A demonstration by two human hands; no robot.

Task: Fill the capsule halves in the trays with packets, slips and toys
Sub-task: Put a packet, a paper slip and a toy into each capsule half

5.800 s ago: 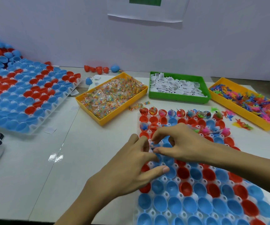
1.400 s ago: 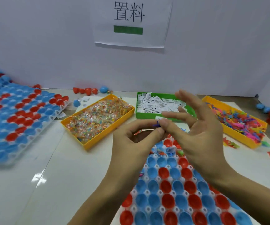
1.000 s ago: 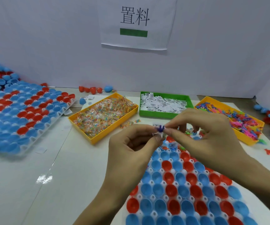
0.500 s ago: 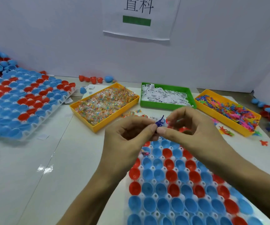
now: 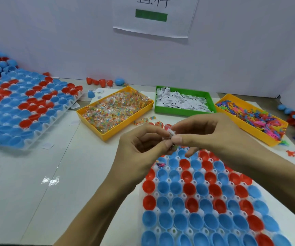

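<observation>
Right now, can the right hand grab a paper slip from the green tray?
Probably yes, once it is free. The green tray sits open-topped just beyond the right hand with nothing between them, but that hand and the left hand are both pinching a small bundle.

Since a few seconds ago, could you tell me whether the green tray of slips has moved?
No. The green tray still lies between the yellow packet tray and the yellow toy tray, as before.

I see the scene bright and evenly lit, and shadows under my hands are very soft. Left of the near tray (image 5: 162,233), a small white glare shines on the table (image 5: 28,174). Far left of it, the other tray (image 5: 28,146) looks slightly blurred and curved.
</observation>
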